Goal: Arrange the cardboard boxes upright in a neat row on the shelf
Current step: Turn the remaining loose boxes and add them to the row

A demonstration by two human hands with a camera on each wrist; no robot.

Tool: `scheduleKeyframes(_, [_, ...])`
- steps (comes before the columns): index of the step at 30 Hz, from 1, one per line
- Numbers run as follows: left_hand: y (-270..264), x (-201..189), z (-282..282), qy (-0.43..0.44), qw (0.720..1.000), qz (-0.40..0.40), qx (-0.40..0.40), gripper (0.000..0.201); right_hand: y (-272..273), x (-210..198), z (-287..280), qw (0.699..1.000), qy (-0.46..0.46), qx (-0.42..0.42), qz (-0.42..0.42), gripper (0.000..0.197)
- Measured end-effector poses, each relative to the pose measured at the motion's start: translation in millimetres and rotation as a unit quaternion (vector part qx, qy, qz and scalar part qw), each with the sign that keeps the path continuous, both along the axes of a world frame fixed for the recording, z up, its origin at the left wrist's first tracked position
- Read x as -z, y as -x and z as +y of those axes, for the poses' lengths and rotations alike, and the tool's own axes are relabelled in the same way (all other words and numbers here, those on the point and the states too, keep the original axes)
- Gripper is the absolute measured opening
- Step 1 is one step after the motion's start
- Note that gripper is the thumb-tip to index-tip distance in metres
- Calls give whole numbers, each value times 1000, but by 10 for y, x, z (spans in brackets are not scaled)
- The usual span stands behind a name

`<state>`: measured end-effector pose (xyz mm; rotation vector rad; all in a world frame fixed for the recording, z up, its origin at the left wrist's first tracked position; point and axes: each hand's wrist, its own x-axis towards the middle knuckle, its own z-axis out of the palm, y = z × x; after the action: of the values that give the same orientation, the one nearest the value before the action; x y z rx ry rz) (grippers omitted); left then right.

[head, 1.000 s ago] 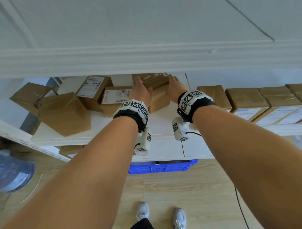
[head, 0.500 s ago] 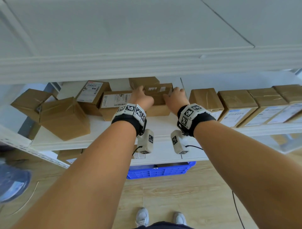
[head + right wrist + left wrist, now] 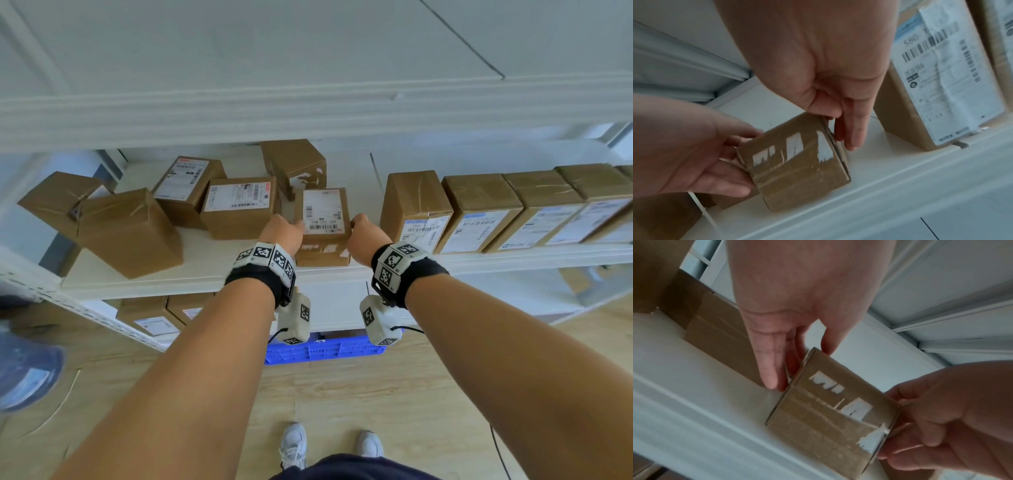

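A small cardboard box (image 3: 323,219) with a white label facing up is held between both hands near the front edge of the white shelf (image 3: 191,277). My left hand (image 3: 286,231) grips its left end, thumb on top and fingers down the side (image 3: 770,369). My right hand (image 3: 361,233) grips the right end the same way (image 3: 840,129). Torn label scraps mark the box's front face (image 3: 828,415), also seen from the right wrist (image 3: 797,164). Whether the box rests on the shelf or hangs just above it I cannot tell.
Right of the gap, a row of upright labelled boxes (image 3: 416,209) runs to the shelf's end. On the left lie several jumbled boxes: a tilted one (image 3: 130,233), labelled ones (image 3: 239,205), one behind (image 3: 294,168). A blue crate (image 3: 322,349) sits on the floor below.
Both hands have drawn the box from the back pile toward the shelf's front edge and turned it so that its label faces up.
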<state>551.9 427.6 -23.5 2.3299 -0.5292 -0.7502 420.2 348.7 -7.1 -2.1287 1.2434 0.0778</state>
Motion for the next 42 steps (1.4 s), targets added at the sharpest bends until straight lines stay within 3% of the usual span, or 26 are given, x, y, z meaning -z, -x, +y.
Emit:
scheduleKeyframes(6, [32,15,72,-15,995,-90,27,41,-23,21,-36,999,-16,45,-9,37])
scheduleKeyframes(12, [21,57,34,22,997,-63,38,36,-91,160,-2,993,-73,91,-8,71])
scheduleKeyframes(15, [27,18,21,12,996,-76,49,35,-125,127,-34,992,-56,108,-31,61])
scheduleKeyframes(18, [-2,-69,-9,-10,978,-188,91,39,-164,57,-97,997,-15,77,-20,39])
scheduleKeyframes(21, [-72,-118,-58,8,957,-250,149,45,-180,-2,-153,999,8,39,-2,31])
scheduleKeyframes(26, [-141,-108,-149,-16,921,-261,289,59,-210,-17,-192,1000,13,-3,7,51])
scheduleKeyframes(28, [-116,-82,-178,-36,912,-251,323,55,-218,-12,-194,1000,21,-5,-1,56])
scheduleKeyframes(33, [-99,-38,-176,-60,920,-283,266,38,-184,31,-239,998,8,53,-28,51])
scheduleKeyframes(38, [-92,-21,-129,-114,951,-225,176,45,-134,137,-188,997,11,72,-14,40])
scheduleKeyframes(42, [-110,-17,-128,-153,957,-191,156,51,-152,179,-149,992,-39,110,-46,44])
